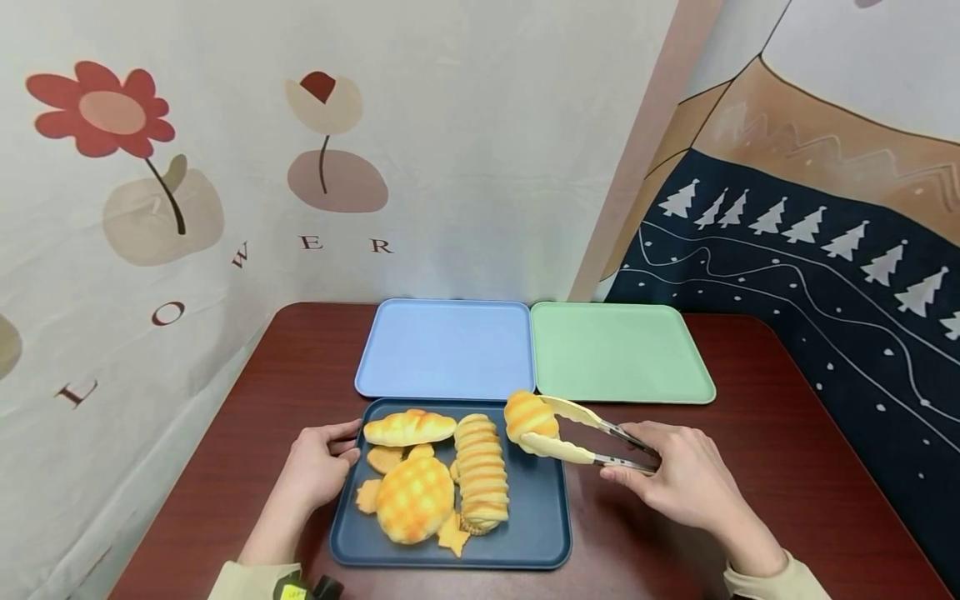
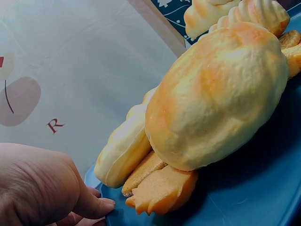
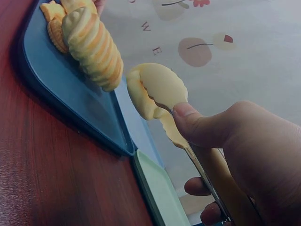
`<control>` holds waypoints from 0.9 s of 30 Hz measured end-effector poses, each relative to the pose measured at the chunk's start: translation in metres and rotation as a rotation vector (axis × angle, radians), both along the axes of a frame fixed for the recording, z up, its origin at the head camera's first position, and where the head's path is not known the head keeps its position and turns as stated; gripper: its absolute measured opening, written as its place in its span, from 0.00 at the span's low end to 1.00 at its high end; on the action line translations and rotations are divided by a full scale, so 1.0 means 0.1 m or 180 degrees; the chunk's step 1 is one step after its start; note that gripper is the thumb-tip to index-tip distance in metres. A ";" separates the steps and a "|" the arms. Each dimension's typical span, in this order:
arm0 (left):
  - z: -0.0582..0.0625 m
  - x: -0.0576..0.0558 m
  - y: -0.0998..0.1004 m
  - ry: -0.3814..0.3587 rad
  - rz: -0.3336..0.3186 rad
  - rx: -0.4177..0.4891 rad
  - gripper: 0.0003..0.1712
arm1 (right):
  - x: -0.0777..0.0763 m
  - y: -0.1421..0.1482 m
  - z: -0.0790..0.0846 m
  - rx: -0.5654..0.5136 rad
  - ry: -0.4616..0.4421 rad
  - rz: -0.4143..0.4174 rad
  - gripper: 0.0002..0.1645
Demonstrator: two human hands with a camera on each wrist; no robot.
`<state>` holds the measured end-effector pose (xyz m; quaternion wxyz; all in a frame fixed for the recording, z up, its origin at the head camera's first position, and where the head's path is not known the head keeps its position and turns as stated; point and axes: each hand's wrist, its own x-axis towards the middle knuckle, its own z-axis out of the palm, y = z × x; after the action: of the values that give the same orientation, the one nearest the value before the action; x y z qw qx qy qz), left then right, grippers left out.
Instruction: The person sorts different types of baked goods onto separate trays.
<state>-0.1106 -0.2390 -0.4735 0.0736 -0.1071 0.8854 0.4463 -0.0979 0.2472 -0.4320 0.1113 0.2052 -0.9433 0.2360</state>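
My right hand (image 1: 678, 467) grips a pair of tongs (image 1: 564, 450) with cream scalloped tips and metal arms. Between those tips is a small striped bread roll (image 1: 531, 415), raised above the dark blue tray (image 1: 536, 521) near its far right corner. At the tray's left edge, my left hand (image 1: 318, 462) pinches the rim, thumb on top in the left wrist view. On the tray lie a long ridged loaf (image 1: 482, 471), a round bun (image 1: 415, 500) with a checked top and a crescent-shaped bread (image 1: 410, 427). Several small biscuits (image 1: 453, 533) are partly hidden under them.
Behind the dark blue tray, a light blue tray (image 1: 450, 346) and a green tray (image 1: 622, 350) lie side by side on the dark red wooden table (image 1: 757, 467). Printed cloth (image 1: 480, 167) hangs along the table's back and sides.
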 end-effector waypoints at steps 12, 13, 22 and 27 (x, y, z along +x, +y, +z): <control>0.00 0.00 0.00 -0.0018 0.0022 0.0031 0.29 | -0.23 -0.09 -0.03 0.0029 0.0031 0.0011 0.29; 0.00 0.00 0.00 -0.0021 0.0024 0.0032 0.29 | -0.25 -0.09 -0.04 0.0030 0.0026 0.0013 0.29; 0.00 0.01 0.01 -0.0024 0.0051 0.0022 0.30 | -0.47 -0.16 -0.09 0.0104 0.0056 0.0016 0.24; -0.01 0.01 0.01 -0.0021 0.0064 0.0028 0.29 | -0.60 -0.20 -0.10 0.0143 -0.0033 0.0003 0.25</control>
<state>-0.1098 -0.2378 -0.4741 0.0724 -0.1171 0.8821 0.4505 -0.1575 0.2272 -0.4420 0.1017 0.2069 -0.9488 0.2159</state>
